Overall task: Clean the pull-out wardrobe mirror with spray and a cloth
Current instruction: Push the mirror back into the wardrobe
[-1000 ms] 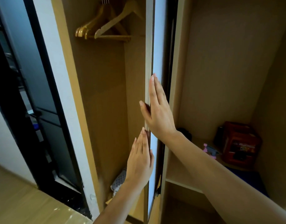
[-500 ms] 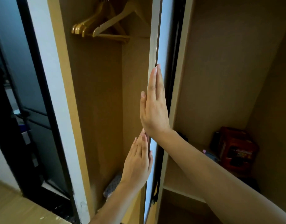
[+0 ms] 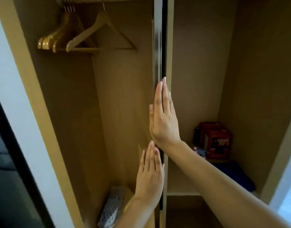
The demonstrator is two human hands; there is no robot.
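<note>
Head view: straight fingers (image 3: 161,96) of the right hand (image 3: 164,119) are lying pressed together, flat against the edge-on pull-out mirror (image 3: 157,46). Just below, the left hand (image 3: 149,176) is pressing the same panel with straight, closed fingers. The mirror is standing between two wardrobe compartments; wooden hangers (image 3: 79,38) are hanging left, a red box (image 3: 213,139) is sitting right.

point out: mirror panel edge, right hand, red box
mirror panel (image 3: 157,46), head view, on its front edge, seen edge-on.
right hand (image 3: 164,116), head view, on the back of the hand.
red box (image 3: 215,139), head view, on its front face.
</note>
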